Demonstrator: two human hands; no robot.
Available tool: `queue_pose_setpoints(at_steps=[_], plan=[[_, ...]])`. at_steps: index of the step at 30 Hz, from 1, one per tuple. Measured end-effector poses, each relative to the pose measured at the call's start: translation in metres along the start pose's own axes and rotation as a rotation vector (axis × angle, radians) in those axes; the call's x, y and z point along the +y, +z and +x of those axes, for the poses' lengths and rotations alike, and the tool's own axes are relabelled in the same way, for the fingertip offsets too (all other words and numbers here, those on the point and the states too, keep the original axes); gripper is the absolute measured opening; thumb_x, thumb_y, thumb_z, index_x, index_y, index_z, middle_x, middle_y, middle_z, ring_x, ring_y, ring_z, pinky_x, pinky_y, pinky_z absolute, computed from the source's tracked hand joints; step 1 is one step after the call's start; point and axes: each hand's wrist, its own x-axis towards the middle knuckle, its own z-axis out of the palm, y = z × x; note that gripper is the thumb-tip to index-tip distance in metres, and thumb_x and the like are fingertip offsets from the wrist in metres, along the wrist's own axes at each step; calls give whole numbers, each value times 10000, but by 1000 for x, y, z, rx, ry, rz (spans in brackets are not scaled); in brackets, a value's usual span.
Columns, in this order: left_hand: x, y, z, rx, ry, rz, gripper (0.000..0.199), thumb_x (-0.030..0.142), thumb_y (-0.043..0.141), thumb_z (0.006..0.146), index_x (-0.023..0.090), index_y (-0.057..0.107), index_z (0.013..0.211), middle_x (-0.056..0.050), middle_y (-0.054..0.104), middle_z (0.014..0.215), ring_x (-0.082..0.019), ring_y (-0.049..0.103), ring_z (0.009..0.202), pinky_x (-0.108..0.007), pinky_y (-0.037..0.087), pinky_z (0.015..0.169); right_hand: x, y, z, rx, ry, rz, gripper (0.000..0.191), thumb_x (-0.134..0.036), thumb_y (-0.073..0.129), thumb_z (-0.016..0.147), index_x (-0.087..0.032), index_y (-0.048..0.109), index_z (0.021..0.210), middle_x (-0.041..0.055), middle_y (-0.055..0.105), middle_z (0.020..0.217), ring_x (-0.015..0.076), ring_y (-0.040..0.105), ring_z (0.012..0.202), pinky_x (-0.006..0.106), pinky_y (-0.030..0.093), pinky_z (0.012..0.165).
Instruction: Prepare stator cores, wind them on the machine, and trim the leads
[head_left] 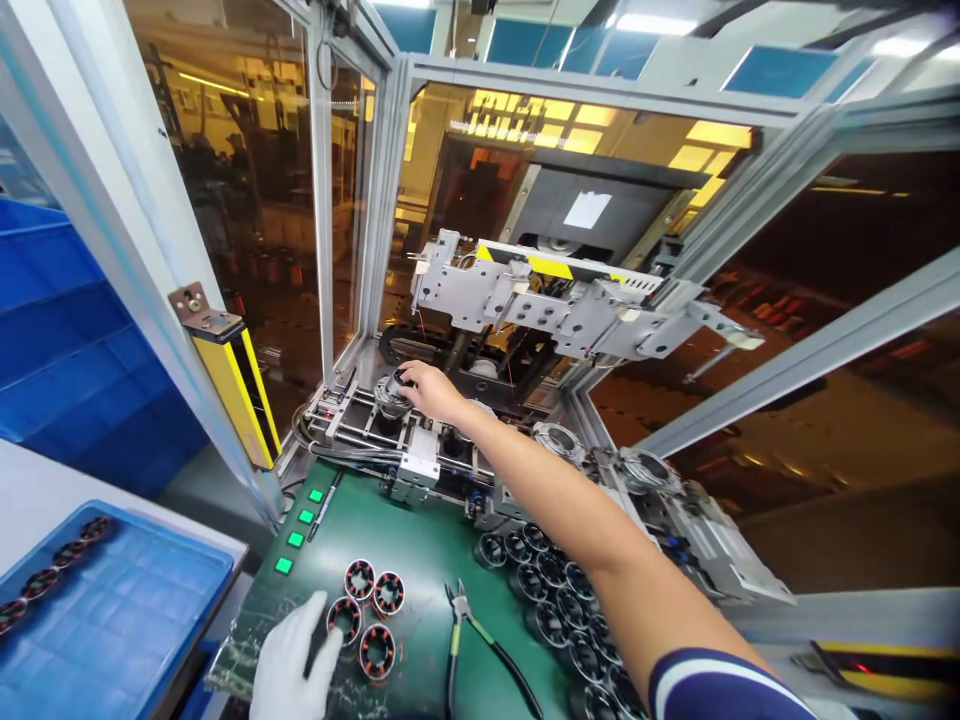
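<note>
My right hand [429,392] is bare and reaches to the machine's leftmost station, its fingers closed around a dark metal ring [394,384] in the round fixture [387,404]. My left hand [296,655], in a white glove, is low on the green mat [420,560], thumb and fingers apart on either side of a wound stator ring [344,621]. Whether they press on that ring is hard to tell. Three similar rings [376,652] lie beside it. Cutters with green and black handles [463,610] rest open to their right.
Several black metal cylinders [551,570] stand under my right forearm. A blue tray [142,600] with wound rings is at left. A pen [324,507] lies near green squares [296,540]. A metal plate assembly [540,305] hangs above the fixtures; a yellow sensor bar [238,395] is left.
</note>
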Motion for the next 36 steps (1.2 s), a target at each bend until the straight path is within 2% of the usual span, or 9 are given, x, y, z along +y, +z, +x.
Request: queue_pose_setpoints(at_steps=[3, 7, 11, 16, 20, 24, 30, 33, 36], plan=[[26, -33, 22, -39, -242, -419, 551, 606, 504, 870, 245, 613, 1272, -107, 638, 1336, -351, 564, 1267, -591, 429, 1095, -1, -1, 1, -42, 17, -62, 117, -148, 650, 864, -122, 701, 966, 123, 611, 1270, 217, 612, 1142, 339, 476, 1018], [62, -80, 49, -284, -173, -1270, 920, 905, 220, 731, 332, 475, 1404, -81, 473, 1509, -394, 415, 1389, -662, 401, 1072, -7, -3, 0, -93, 35, -120, 151, -139, 646, 851, -105, 713, 983, 138, 635, 1230, 236, 604, 1161, 326, 461, 1039], [81, -103, 60, -438, -115, -1646, 1052, 987, 100, 609, 365, 586, 1304, -61, 511, 1478, -422, 425, 1373, -704, 343, 1075, -8, 0, 2, -130, 55, -175, 162, -163, 636, 841, -103, 718, 968, 149, 655, 1170, 266, 630, 1100, 354, 486, 995], [86, -105, 53, -478, -90, -1747, 1084, 1005, 119, 576, 353, 611, 1289, -69, 548, 1440, -411, 442, 1359, -658, 340, 1080, -10, 3, 6, -176, 67, -260, 179, -188, 634, 822, -123, 726, 961, 132, 673, 1141, 265, 648, 1058, 332, 510, 936], [74, -100, 44, -482, -142, -1632, 1095, 1026, 115, 521, 389, 619, 1255, -55, 544, 1426, -440, 435, 1334, -695, 322, 1040, -7, 6, 6, -189, 57, -303, 164, -210, 635, 809, -133, 735, 915, 124, 681, 1133, 271, 662, 1022, 335, 531, 883], [61, -99, 38, -516, -161, -1593, 1041, 1009, 265, 533, 350, 638, 1248, -88, 519, 1441, -475, 418, 1325, -698, 311, 1035, 0, 11, 5, -171, 27, -307, 180, -239, 616, 827, -142, 733, 924, 113, 673, 1171, 267, 662, 1021, 338, 532, 885], [72, -104, 40, -664, -30, -1689, 828, 931, 452, 573, 415, 694, 1174, -45, 605, 1373, -486, 437, 1329, -722, 285, 1049, 3, 16, 3, -160, 20, -307, 172, -218, 618, 815, -139, 733, 915, 117, 678, 1168, 283, 667, 1008, 364, 542, 874], [78, -107, 42, -674, 104, -1720, 853, 903, 486, 579, 404, 651, 1251, -43, 572, 1422, -466, 442, 1336, -683, 316, 1061, -1, 17, -1, -150, 17, -315, 212, -225, 587, 860, -124, 730, 978, 126, 646, 1242, 282, 645, 1085, 361, 528, 932], [75, -106, 42, -643, 94, -1689, 856, 906, 469, 586, 407, 640, 1259, -50, 575, 1417, -451, 473, 1315, -680, 340, 1045, -5, 15, -5, -145, 9, -324, 234, -224, 568, 884, -122, 726, 1023, 117, 628, 1282, 269, 634, 1125, 349, 522, 963]])
